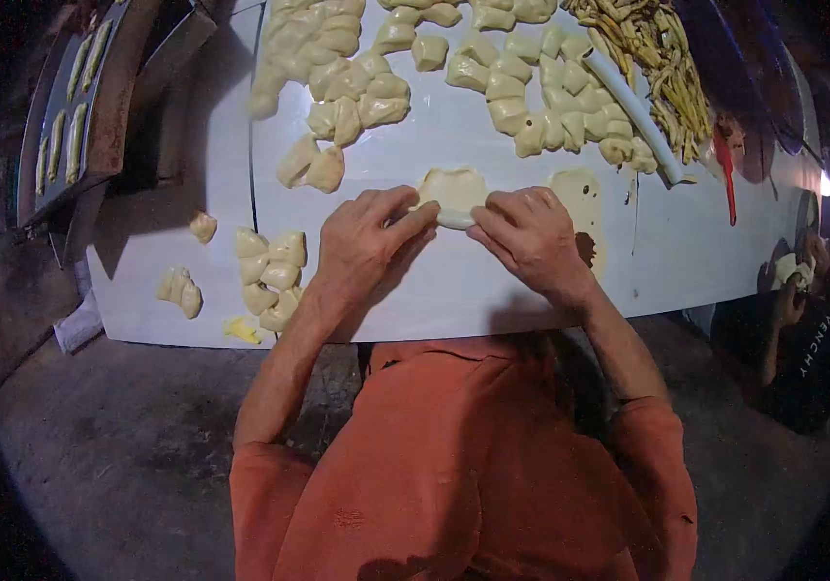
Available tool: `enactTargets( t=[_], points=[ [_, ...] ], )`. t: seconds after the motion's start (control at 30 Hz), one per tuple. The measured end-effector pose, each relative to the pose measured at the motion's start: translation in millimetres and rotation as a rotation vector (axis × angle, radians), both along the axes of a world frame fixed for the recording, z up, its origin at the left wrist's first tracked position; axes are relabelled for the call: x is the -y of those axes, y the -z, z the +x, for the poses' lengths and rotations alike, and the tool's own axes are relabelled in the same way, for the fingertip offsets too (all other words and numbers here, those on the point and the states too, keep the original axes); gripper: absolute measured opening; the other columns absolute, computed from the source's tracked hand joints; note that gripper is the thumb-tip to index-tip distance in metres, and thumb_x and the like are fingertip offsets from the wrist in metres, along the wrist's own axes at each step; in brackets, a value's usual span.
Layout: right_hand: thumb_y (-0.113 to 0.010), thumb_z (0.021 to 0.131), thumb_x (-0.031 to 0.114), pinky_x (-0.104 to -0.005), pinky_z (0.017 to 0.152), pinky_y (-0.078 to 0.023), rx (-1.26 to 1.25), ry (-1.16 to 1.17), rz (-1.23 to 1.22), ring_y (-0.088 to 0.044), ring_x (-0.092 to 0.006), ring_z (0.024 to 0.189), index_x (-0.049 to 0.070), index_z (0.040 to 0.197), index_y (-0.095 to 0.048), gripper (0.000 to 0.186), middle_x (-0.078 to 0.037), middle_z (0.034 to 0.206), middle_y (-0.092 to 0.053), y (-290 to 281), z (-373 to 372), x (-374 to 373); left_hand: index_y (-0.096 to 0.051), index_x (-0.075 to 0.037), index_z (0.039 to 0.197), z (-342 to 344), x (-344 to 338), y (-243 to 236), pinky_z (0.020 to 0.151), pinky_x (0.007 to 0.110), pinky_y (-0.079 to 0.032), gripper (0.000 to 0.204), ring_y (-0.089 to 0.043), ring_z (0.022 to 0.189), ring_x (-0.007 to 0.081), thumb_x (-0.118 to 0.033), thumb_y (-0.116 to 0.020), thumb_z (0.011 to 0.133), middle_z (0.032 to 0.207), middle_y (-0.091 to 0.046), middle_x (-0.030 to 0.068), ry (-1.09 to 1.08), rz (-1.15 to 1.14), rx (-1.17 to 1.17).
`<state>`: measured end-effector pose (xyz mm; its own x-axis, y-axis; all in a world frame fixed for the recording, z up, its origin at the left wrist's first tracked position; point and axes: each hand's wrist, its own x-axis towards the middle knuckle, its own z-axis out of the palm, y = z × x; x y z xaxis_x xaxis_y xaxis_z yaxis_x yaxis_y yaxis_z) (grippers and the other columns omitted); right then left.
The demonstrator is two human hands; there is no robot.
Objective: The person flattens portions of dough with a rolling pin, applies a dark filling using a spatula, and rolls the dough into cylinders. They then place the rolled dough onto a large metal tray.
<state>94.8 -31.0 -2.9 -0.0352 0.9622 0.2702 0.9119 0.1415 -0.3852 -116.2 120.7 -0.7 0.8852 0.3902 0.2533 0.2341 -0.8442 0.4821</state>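
A thin, flattened piece of dough (452, 192) lies on the white table in front of me, its near edge folded into a thick lip. My left hand (368, 230) pinches this edge at the left, thumb and fingers closed on it. At the right end, my right hand (529, 230) grips the same edge with bent fingers. Just beyond my right hand, a pale oily patch (575, 189) with dark brown spots spreads on the tabletop. Left of my left wrist sits a cluster of dough lumps (270, 271), with a small yellow scrap (242, 329) by it.
Many dough lumps (560, 87) cover the far table (415, 300). A pale blue rod (636, 118) rests beside heaped yellowish strips (676, 87). A thin red tool (725, 174) lies at right. Trays with dough sticks (76, 140) stand at left. Another person (793, 339) is at far right.
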Motion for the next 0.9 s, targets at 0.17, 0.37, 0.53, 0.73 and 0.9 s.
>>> enactTargets(
  t=[0.17,0.37,0.53,0.73,0.9],
  points=[
    [-0.078,0.085,0.025,-0.0410,0.081,-0.050,-0.010,0.134,0.048,-0.065,-0.0246,0.088,0.010,0.106,-0.070,0.027,-0.005,0.102,-0.066,-2.0,-1.4,-3.0,-0.073,-0.018,0.116,7.9,1.7,-7.6,0.067,0.037,-0.055,0.031,-0.068,0.086,0.0217,-0.021,-0.080,0.086,0.111,-0.069,0.0050,-0.121,-0.101,0.061],
    [-0.078,0.085,0.024,-0.0417,0.084,-0.050,0.097,0.172,0.010,-0.066,-0.0261,0.095,0.013,0.117,-0.070,0.035,-0.006,0.107,-0.067,9.2,5.4,-10.2,-0.073,-0.016,0.115,17.1,-0.5,-7.1,0.066,0.038,-0.055,0.028,-0.068,0.086,0.0231,-0.020,-0.078,0.088,0.111,-0.068,0.0064,-0.125,0.011,0.026],
    [-0.077,0.086,0.023,-0.0434,0.086,-0.050,0.037,0.092,0.091,-0.065,-0.0265,0.099,0.012,0.114,-0.070,0.031,-0.005,0.106,-0.066,4.4,1.0,-10.1,-0.073,-0.015,0.117,15.6,1.0,-3.1,0.065,0.035,-0.055,0.030,-0.067,0.080,0.0230,-0.020,-0.078,0.087,0.118,-0.067,0.0079,-0.034,0.041,0.096],
    [-0.077,0.086,0.021,-0.0436,0.084,-0.050,0.007,0.233,0.049,-0.065,-0.0268,0.098,0.013,0.118,-0.071,0.033,-0.006,0.107,-0.066,1.4,1.3,-22.6,-0.073,-0.016,0.118,23.0,-0.8,3.1,0.066,0.037,-0.054,0.032,-0.066,0.083,0.0230,-0.019,-0.078,0.087,0.115,-0.066,0.0075,-0.199,0.001,0.121],
    [-0.073,0.089,0.020,-0.0428,0.079,-0.050,0.069,0.191,0.050,-0.064,-0.0262,0.093,0.012,0.115,-0.070,0.027,-0.006,0.104,-0.066,11.9,4.1,-28.2,-0.073,-0.013,0.115,26.2,-6.3,-4.2,0.074,0.041,-0.054,0.026,-0.065,0.092,0.0290,-0.016,-0.074,0.089,0.113,-0.066,0.0088,-0.196,0.081,0.000]
  ],
)
